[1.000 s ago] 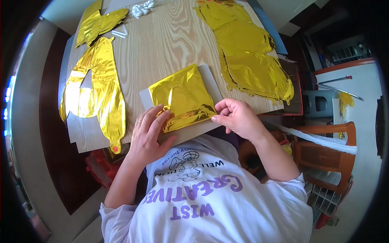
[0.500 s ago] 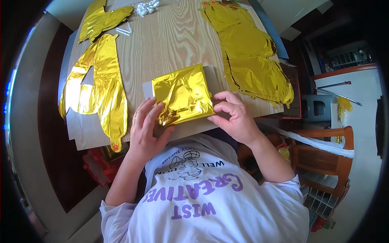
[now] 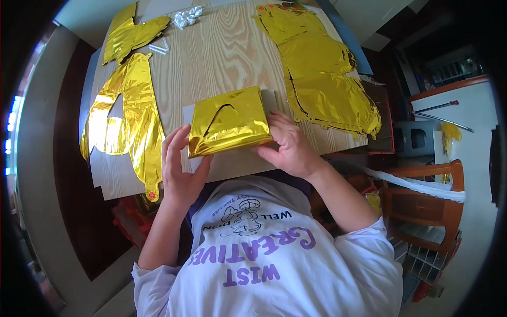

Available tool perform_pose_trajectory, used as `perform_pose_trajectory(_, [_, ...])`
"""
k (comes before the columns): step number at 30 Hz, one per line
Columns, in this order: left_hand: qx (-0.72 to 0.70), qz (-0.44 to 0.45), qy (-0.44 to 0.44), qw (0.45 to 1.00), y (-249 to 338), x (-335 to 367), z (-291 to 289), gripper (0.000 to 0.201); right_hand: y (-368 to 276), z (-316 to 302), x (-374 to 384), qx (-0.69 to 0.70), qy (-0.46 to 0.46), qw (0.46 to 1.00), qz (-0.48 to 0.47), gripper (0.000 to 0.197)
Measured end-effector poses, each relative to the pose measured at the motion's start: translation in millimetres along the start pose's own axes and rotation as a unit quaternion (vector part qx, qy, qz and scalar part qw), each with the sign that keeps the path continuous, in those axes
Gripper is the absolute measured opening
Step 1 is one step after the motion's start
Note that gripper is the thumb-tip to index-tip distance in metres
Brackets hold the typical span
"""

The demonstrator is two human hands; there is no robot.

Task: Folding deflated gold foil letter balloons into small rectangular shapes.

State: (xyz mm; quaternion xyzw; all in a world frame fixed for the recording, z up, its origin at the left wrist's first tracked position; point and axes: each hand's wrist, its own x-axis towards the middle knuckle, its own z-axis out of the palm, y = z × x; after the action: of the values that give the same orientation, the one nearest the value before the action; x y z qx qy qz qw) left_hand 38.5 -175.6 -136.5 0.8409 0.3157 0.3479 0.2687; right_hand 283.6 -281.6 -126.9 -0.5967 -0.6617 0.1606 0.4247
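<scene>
A folded gold foil balloon [image 3: 237,124] lies between my hands near the table's front edge, a curved dark line across its top. My left hand [image 3: 182,171] is at its left edge, with the thumb by the near corner and the fingers along the side. At the right edge my right hand [image 3: 291,148] grips the foil, thumb below and fingers curled over the side. Under the foil is a pale flat sheet [image 3: 232,164], partly covered.
A flat gold foil balloon [image 3: 140,113] with an opening lies on the left, another gold foil piece [image 3: 132,34] beyond it. White strips [image 3: 158,47] and a white bundle [image 3: 187,17] lie at the back. Gold balloons [image 3: 322,68] lie stacked on the right. A wooden chair [image 3: 417,201] stands right.
The folded foil has shifted slightly left, and its crinkled top now looks flatter with a curved line. My left fingers have moved from its top to its left side; my right hand has shifted left.
</scene>
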Motion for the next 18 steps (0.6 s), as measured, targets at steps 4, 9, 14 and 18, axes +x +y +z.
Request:
perform_pose_trajectory(4, [-0.066, 0.003, 0.018, 0.998, 1, 29, -7, 0.074, -5, -5, 24, 0.234, -0.016, 0.965, 0.116, 0.018])
perform_pose_trajectory(9, [-0.396, -0.163, -0.017, 0.904, 16, 88, -25, 0.071, -15, -29, 81, 0.463, -0.037, 0.85, 0.249, 0.02])
perform_pose_trajectory(14, [-0.346, -0.22, -0.085, 0.908, 15, 78, -26, 0.078, -17, -29, 69, 0.449, -0.049, 0.792, 0.41, 0.036])
perform_pose_trajectory(18, [-0.123, -0.233, -0.18, 0.948, 21, 19, -19, 0.083, -6, -15, 8, 0.417, -0.148, 0.756, 0.482, 0.039])
